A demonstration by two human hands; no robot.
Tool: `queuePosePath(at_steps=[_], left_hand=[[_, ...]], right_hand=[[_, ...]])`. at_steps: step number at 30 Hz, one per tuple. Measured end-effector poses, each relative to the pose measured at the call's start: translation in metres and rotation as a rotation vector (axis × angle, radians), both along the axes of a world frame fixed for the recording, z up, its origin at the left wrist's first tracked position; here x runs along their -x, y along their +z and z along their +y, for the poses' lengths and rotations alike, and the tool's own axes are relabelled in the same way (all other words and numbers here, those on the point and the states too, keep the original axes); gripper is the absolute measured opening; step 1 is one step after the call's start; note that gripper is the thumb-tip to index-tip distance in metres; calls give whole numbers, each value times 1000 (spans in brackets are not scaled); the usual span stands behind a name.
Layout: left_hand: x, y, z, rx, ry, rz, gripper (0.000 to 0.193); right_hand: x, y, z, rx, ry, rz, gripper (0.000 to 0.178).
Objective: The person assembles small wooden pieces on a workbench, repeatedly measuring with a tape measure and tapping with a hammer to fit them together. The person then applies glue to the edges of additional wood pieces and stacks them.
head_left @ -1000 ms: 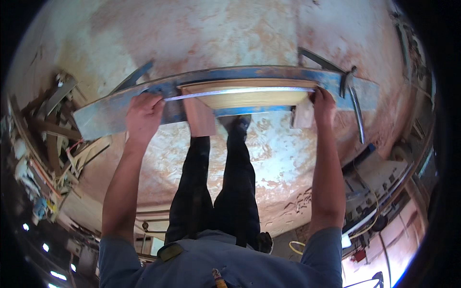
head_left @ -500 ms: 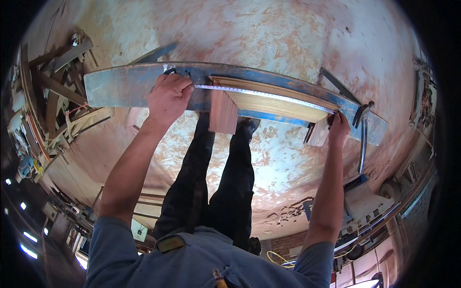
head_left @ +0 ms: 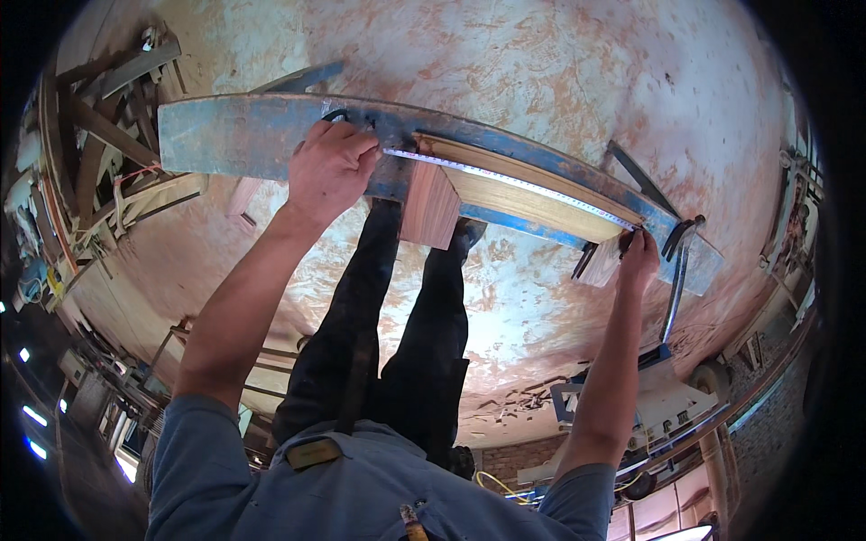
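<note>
A white tape measure blade (head_left: 505,178) runs taut and slanting between my two hands. My left hand (head_left: 334,167) is closed at its left end; what else lies inside the fist is hidden. My right hand (head_left: 640,259) pinches the other end at the right of the wood. Beneath the tape lies a pale wooden assembly (head_left: 532,207), a long trough-like board with a block (head_left: 429,207) at its left end. The assembly rests on a worn blue bench beam (head_left: 234,140).
A metal clamp (head_left: 678,270) hangs at the beam's right end. Scrap timber (head_left: 108,140) is piled at the left. A machine with a white top (head_left: 667,397) stands at the lower right. My legs (head_left: 419,343) are just below the beam.
The view has shifted slightly, and the beam now slopes down more to the right. Both hands keep hold of the stretched tape, the left one appearing a little farther right.
</note>
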State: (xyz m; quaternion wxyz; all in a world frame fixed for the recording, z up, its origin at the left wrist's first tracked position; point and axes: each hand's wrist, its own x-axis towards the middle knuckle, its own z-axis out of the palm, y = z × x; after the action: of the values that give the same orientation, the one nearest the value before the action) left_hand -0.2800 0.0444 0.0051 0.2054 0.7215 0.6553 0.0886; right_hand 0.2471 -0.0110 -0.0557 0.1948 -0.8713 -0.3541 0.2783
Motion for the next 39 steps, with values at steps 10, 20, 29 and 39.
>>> queuePosePath(at_steps=[10, 20, 29, 39], left_hand=[[2, -5, -1, -45, -5, -8, 11], [-3, 8, -42, -57, -126, -73, 9], [-2, 7, -98, 280, -64, -70, 3], [12, -11, -106, 123, -105, -97, 5]], right_hand=[[6, 1, 1, -51, -56, 84, 28], [-1, 20, -42, 140, 94, -191, 33], [24, 27, -104, 88, -7, -122, 24], [20, 17, -115, 174, 79, -144, 25]])
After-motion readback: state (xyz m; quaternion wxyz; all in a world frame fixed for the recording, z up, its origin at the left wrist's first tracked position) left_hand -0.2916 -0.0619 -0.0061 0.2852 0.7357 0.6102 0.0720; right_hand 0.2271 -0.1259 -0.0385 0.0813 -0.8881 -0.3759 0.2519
